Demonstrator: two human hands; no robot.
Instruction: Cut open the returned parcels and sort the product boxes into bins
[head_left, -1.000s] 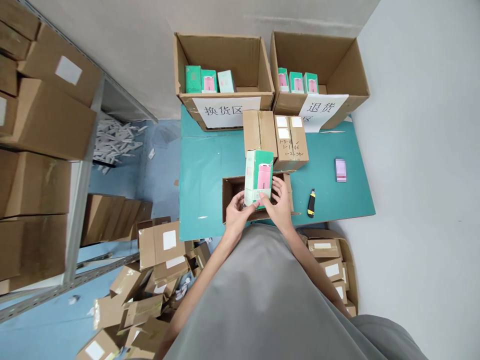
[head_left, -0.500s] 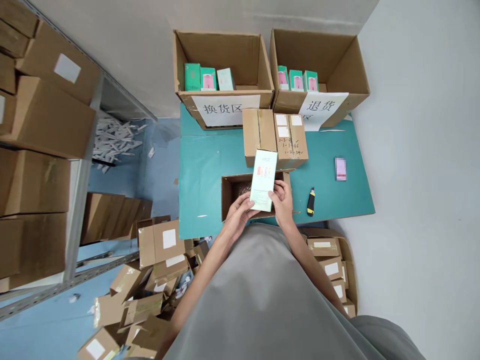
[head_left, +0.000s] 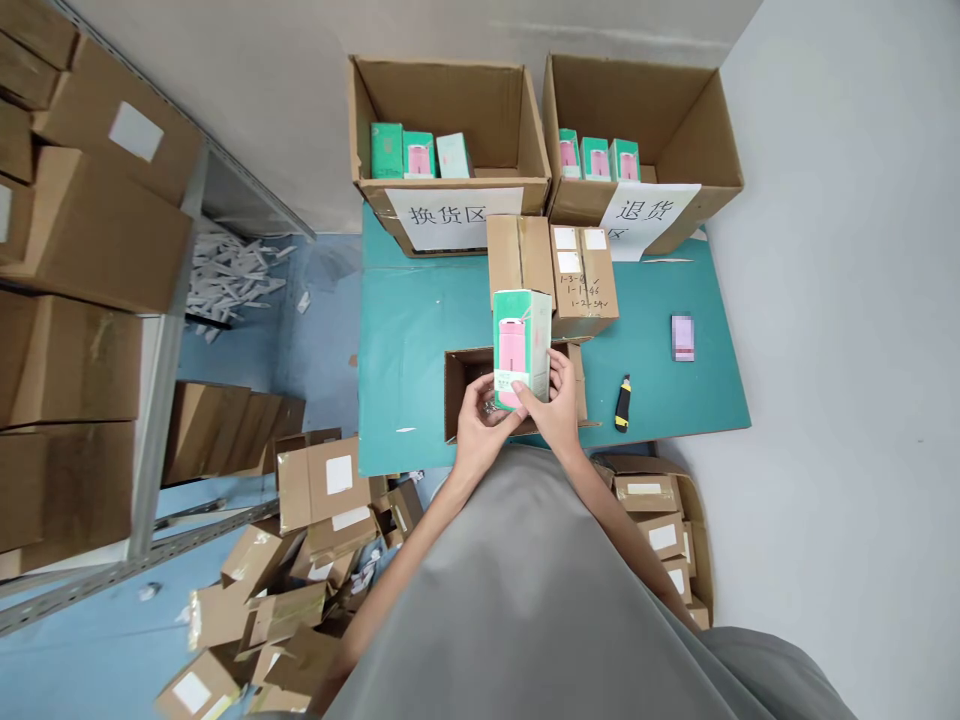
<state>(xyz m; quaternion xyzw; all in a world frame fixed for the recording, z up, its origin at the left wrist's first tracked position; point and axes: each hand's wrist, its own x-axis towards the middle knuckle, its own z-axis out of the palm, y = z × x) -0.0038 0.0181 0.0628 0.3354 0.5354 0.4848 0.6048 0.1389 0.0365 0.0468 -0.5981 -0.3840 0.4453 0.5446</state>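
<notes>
A green and white product box with a pink bottle-like item pictured on its front stands upright between my hands. My left hand is closed round its lower left corner. On the lower right side, my right hand grips it, thumb across the front edge. Just below and behind the product box is an open cardboard carton, partly hidden by my hands, with some clear wrapping inside. Two closed cardboard boxes, one plain and one with handwriting, stand behind it.
Two large open boxes with paper signs, one left and one right, hold several product boxes at the table's back. A utility knife and a small pinkish item lie right. Cardboard boxes pile up on the floor left.
The product box has been turned in my hands: its pale printed panel faced me before, and now its green front with the pink picture does. My fingers have shifted on it.
</notes>
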